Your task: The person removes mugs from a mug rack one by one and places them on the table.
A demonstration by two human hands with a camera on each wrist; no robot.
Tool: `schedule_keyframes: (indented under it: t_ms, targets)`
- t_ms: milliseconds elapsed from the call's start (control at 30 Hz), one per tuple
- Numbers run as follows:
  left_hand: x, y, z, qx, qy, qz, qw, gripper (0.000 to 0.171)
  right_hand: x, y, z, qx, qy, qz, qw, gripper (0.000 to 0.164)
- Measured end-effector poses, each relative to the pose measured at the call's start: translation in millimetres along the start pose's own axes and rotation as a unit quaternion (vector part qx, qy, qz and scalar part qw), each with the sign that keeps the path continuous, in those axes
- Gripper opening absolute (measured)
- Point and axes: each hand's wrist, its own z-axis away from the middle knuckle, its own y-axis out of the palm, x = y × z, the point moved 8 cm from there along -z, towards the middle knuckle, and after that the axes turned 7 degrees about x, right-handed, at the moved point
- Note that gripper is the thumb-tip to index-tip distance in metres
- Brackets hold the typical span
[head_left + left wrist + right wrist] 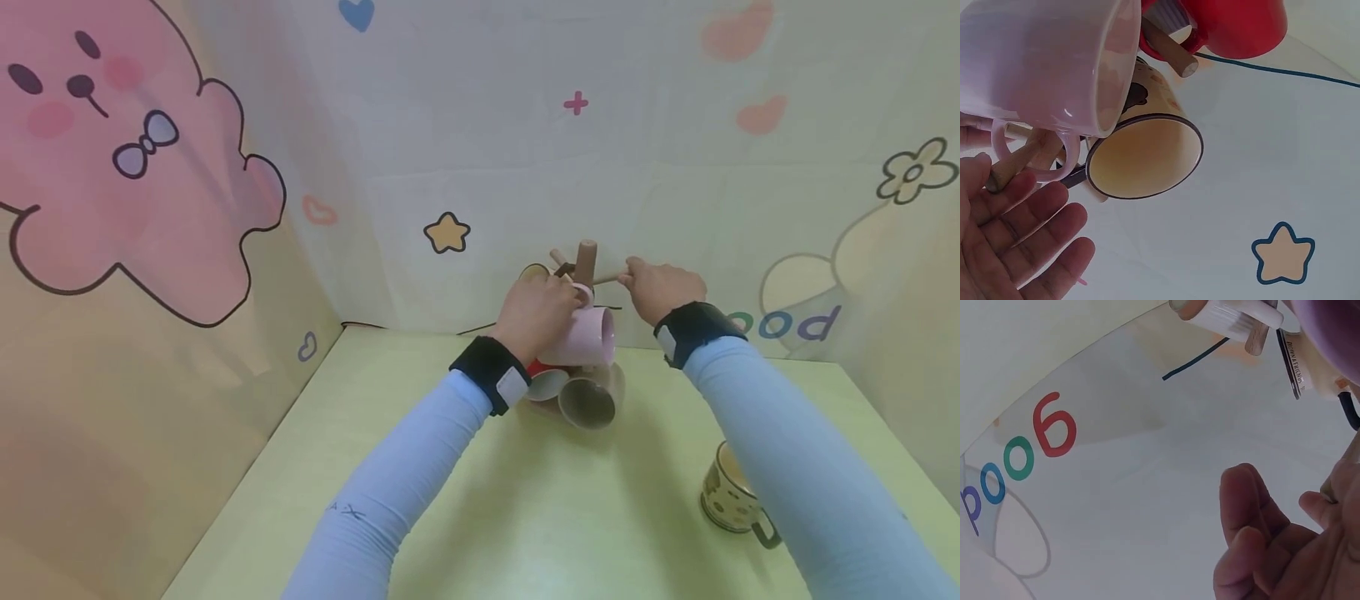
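A wooden mug rack [586, 260] with side pegs stands near the back wall. A pink mug [576, 337] hangs by its handle from a peg [1013, 165]. My left hand [536, 310] is right at that handle, its thumb and index finger pinching the end of the peg, the other fingers extended. My right hand [663, 287] pinches another peg [606, 278] on the right side. Below the pink mug hang a red mug [1244, 25] and a greyish-beige mug [617, 392]. A cream mug with a dark rim [1147, 156] hangs behind, mostly hidden in the head view.
A patterned cream mug [727, 500] with a dark handle stands on the pale green table [450, 517], close to my right forearm. Decorated cloth walls [480, 125] enclose the table at the back and both sides.
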Motion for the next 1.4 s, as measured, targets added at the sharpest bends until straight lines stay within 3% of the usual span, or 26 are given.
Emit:
schedule_keyframes:
  t_ms: [167,467,633,900,1067,1233,1400]
  targets:
    - [9.7,6.2,4.7,-0.006,-0.024,0.058,0.998,0.032,-6.7,-3.3,8.0,0.02,0.023,-0.01,0.999,0.046]
    - [34.6,26.4,25.1,-0.015,-0.069,0.138,0.9879,0.052,-8.6,-9.9,31.9,0.007,0.046,-0.052,0.998,0.054]
    - [37.2,36.9,36.9,-0.054,-0.068,0.132,0.9874,0.054,-0.3,-8.8,50.8,-0.007,0.044,-0.09,0.995,0.058]
    - [27.1,46.2,51.7,-0.162,-0.054,0.116,0.9785,0.064,17.6,5.5,82.6,-0.045,0.049,-0.119,0.991,0.061]
    - [15.4,51.8,57.4,-0.169,-0.048,0.133,0.9754,0.074,25.2,18.7,100.9,-0.074,0.041,-0.121,0.989,0.065]
    - [4.3,55.6,61.8,-0.168,-0.042,0.146,0.9741,0.079,27.8,34.7,116.2,-0.077,0.045,-0.131,0.987,0.07]
    - [-9.0,57.4,65.1,-0.215,-0.014,0.158,0.9637,0.086,29.7,46.4,129.1,-0.079,0.054,-0.135,0.986,0.071]
